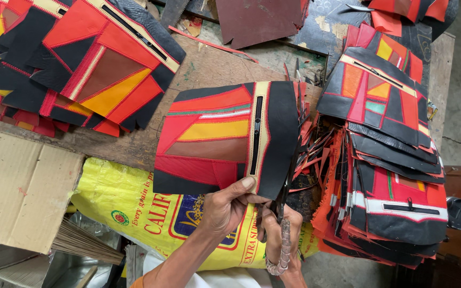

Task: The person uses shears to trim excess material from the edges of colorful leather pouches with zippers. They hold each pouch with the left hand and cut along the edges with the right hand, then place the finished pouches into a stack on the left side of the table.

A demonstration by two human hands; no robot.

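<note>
A: How many stacks of patchwork panels are there?
B: Two, one stack at top left (81, 64) and one stack at right (390, 160).
A: Other things?
B: Two hands, one pair of scissors (283, 213), one yellow sack (134, 208), one cardboard box (22, 186).

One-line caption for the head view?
Left hand holds a red-black-yellow patchwork panel; right hand trims its edge with scissors.

Right hand (284, 234) mostly hidden behind scissors (283, 213); stacked panels (28, 64) cut off top-left.
</note>
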